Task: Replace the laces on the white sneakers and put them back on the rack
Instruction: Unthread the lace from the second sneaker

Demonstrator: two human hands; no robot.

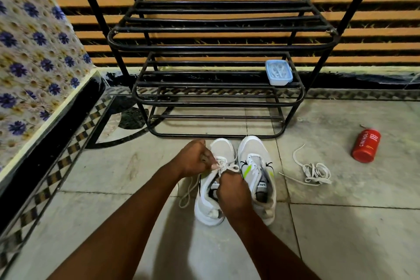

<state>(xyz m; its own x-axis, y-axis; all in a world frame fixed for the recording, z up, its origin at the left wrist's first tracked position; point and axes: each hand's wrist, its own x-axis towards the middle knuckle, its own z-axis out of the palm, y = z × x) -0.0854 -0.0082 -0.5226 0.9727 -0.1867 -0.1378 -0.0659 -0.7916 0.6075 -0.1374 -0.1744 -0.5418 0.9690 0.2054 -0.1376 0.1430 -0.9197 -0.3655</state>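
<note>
The black shoe rack (211,48) stands at the back with no shoes on it yet. The white sneakers (254,148) sit side by side on the floor (136,166), just in front of the rack's bottom bar. The left hand (193,157) and the right hand (231,191) each pinch the lace (229,168) above the sneaker on the left, so lacing is only part done. I cannot tell if the other sneaker is laced. A loose lace (316,171) lies on the floor nearby.
</note>
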